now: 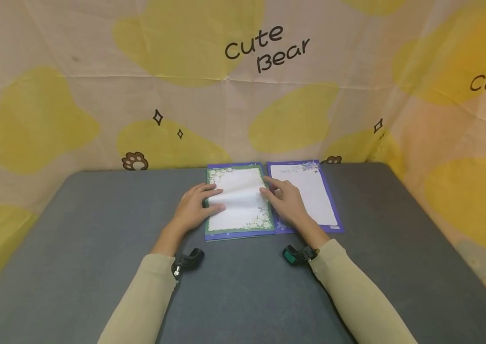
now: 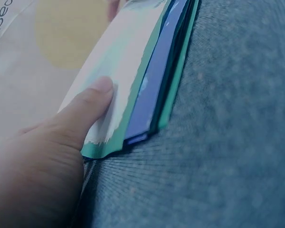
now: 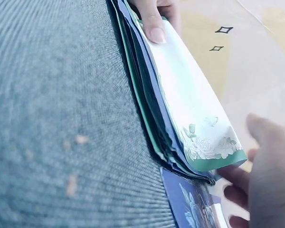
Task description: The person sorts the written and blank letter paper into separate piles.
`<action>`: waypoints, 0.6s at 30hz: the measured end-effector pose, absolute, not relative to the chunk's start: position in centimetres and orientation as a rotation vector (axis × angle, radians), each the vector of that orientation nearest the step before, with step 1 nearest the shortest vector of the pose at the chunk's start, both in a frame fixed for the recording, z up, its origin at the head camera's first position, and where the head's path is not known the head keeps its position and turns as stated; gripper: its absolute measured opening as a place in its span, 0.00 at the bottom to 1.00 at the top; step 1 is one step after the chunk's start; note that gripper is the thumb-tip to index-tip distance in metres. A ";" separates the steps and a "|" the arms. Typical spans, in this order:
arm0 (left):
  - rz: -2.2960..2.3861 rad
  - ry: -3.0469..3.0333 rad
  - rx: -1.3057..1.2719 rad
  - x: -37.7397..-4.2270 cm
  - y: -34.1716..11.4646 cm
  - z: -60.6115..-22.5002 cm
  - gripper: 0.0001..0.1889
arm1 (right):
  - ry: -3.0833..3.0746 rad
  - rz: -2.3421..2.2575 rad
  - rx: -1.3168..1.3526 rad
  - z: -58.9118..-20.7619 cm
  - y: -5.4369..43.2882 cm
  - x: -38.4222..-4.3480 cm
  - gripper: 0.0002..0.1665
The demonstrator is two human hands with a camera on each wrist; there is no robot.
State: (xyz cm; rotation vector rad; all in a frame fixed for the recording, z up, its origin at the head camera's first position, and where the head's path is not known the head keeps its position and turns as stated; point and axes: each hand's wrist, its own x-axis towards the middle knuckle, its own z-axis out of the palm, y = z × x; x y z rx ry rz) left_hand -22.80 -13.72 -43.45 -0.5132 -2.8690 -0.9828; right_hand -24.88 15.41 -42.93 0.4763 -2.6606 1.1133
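Observation:
A white sheet with a green floral border lies on top of a stack of bordered papers. My left hand rests on its left side, thumb and fingertips over the paper. In the left wrist view, the thumb lies flat on the white part. At the stack's right edge is my right hand. Its thumb is raised off the paper in the right wrist view, while the fingers are at the sheet's green edge, partly hidden beneath it. The sheet bulges slightly.
A purple-bordered white sheet lies right beside the stack, partly under my right hand. Both are near the far edge of the grey table. Behind it hangs a patterned cloth. A black band is on my left wrist.

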 end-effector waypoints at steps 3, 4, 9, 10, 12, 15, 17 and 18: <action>-1.006 -2.849 -0.533 -22.8 -13.7 -43.4 0.30 | -2.637 1.214 0.487 -42.8 15.4 -24.7 0.26; -1.008 -2.845 -0.539 -22.8 -13.7 -43.4 0.30 | -2.624 1.235 0.496 -42.8 15.3 -24.7 0.26; -1.011 -2.852 -0.545 -22.9 -13.8 -43.6 0.34 | -2.548 1.398 0.514 -42.7 15.2 -24.7 0.23; -1.007 -2.855 -0.545 -22.9 -13.8 -43.6 0.35 | -2.537 1.445 0.507 -42.7 15.2 -24.7 0.23; -0.998 -2.862 -0.540 -23.0 -13.8 -43.6 0.38 | -2.522 1.551 0.478 -42.6 15.2 -24.7 0.24; -1.017 -2.877 -0.501 -23.0 -13.8 -43.6 0.41 | -2.480 1.746 0.425 -42.5 15.2 -24.7 0.25; -1.066 -2.866 -0.455 -23.1 -13.7 -43.6 0.39 | -2.443 1.845 0.390 -42.4 15.2 -24.7 0.26; -1.094 -2.849 -0.424 -23.1 -13.6 -43.6 0.37 | -2.423 1.884 0.373 -42.4 15.2 -24.7 0.26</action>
